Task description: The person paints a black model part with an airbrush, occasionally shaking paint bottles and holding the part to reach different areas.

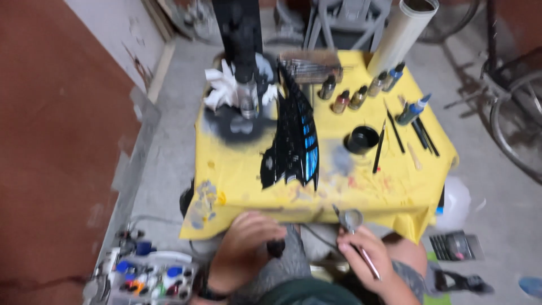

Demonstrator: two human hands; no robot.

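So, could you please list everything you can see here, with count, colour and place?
table cover: one, yellow, paint-stained, centre
wing-shaped piece: one, black with blue panels, mid-table
small bottles: about six, brownish and blue-capped, far right of table
cup: one, black, right of the piece
brushes: several, dark, right side
white roll: one, behind the table
crumpled paper: white, far left corner
paint tray: one, mixed colours, floor at left
bicycle wheel: one, right edge
left hand: at the table's near edge, on a small dark thing
right hand: holds airbrush
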